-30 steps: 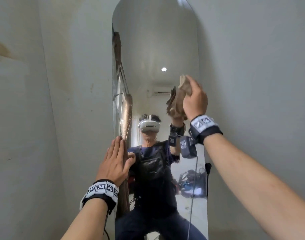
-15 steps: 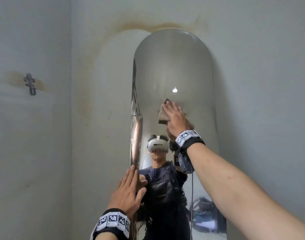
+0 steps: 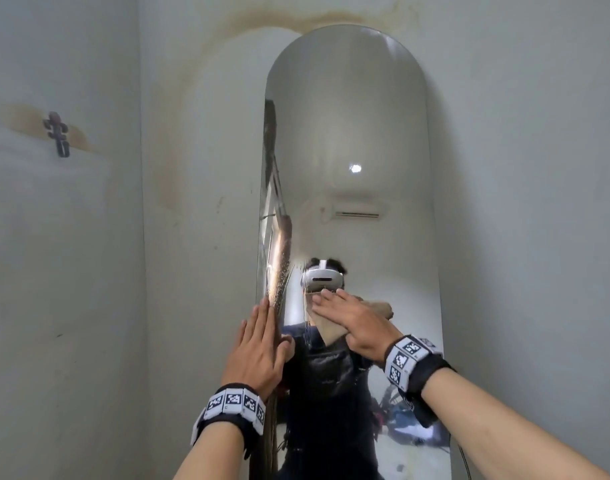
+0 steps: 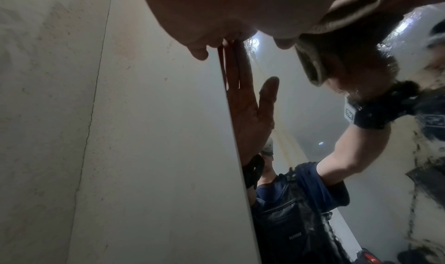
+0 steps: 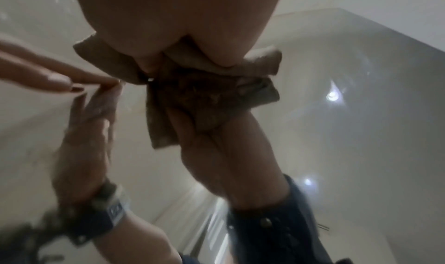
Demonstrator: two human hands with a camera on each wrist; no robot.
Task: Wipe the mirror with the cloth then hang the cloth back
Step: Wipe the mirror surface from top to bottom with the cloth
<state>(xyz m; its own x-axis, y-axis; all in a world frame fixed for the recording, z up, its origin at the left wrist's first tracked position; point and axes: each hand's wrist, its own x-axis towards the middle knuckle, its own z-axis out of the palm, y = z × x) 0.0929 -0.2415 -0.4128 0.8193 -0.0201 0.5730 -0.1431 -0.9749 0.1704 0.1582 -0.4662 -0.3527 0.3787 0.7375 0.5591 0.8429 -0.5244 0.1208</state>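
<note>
A tall arch-topped mirror (image 3: 348, 116) leans on the grey wall. My right hand (image 3: 352, 320) lies flat on the glass at mid height, fingers straight and pointing left, pressing a brown cloth (image 3: 326, 329) against it. In the right wrist view the cloth (image 5: 103, 58) is bunched under my palm (image 5: 180, 20) and doubled by its reflection. My left hand (image 3: 258, 344) rests flat on the mirror's left edge, fingers straight and pointing up, holding nothing. The left wrist view shows that palm (image 4: 228, 11) against the mirror edge (image 4: 238, 153).
A small dark wall hook (image 3: 57, 133) sits on the left wall at about head height, bare, with a brown stain around it. The wall corner runs between the hook and the mirror. A brown stain arcs above the mirror. The glass reflects me and the room behind.
My right hand has slid the cloth down and to the left, from the upper glass to mid height. The left hand has stayed on the mirror's left edge.
</note>
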